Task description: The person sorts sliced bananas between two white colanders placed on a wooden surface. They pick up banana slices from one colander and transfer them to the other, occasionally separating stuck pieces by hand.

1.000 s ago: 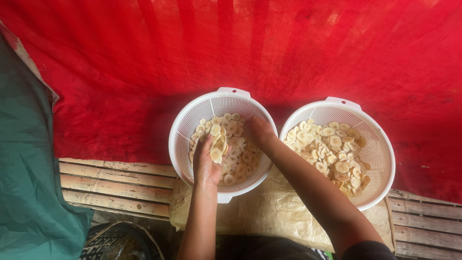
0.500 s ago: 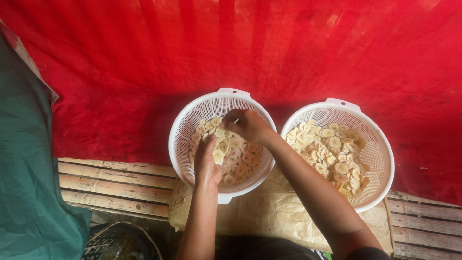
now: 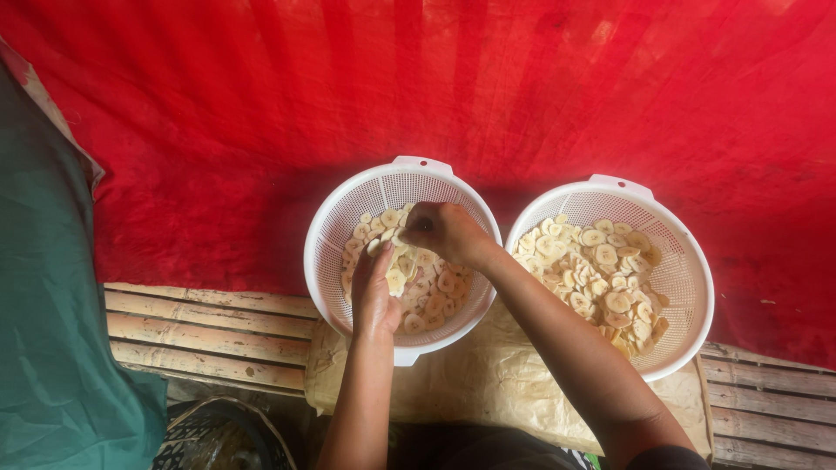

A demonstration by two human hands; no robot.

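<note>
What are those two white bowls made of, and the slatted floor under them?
The bowls look like moulded plastic: glossy white, walls pierced in a fine regular grid, small tabs on the rims. The slats seem to be weathered wood or split bamboo, pale and unpainted, with stains and dark gaps between them; I can't tell which.

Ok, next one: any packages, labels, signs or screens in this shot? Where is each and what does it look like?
None of those show: no label, sign or screen.
Nearest to packaging: crumpled tan paper sheet, spread under the two white colanders, on the slatted wood.
Left colander: round, white, perforated, holding pale banana slices; both hands are in it.
Right colander: same kind, also with slices.
</note>
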